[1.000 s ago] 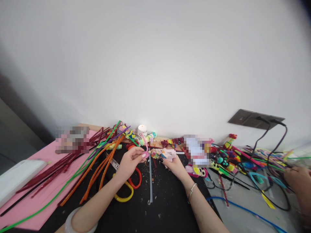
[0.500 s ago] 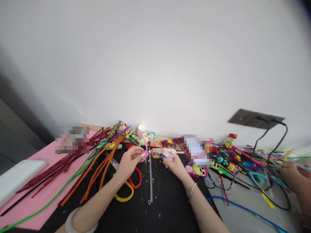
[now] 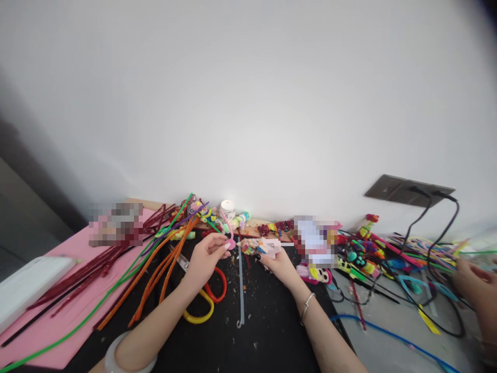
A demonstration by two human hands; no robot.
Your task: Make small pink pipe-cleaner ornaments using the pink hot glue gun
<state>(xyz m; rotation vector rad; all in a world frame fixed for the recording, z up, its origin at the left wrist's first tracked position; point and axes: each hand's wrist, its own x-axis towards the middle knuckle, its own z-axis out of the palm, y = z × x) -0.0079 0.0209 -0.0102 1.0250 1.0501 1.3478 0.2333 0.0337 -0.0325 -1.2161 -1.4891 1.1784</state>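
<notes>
Fingers (image 3: 221, 240) of the left hand (image 3: 205, 258) are pinching a pink pipe cleaner (image 3: 232, 244).
Right hand (image 3: 280, 266) is gripping what may be a glue gun (image 3: 267, 246), tip against the loop, over the black table (image 3: 267, 321).

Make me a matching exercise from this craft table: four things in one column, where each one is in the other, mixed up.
1. scissors
2. pink pipe cleaner
3. pale pink tool
4. wall socket

A. on the wall at right
B. in the left hand
C. in the right hand
D. flat on the black mat

Pairs: 1-D, 2-B, 3-C, 4-A
</notes>
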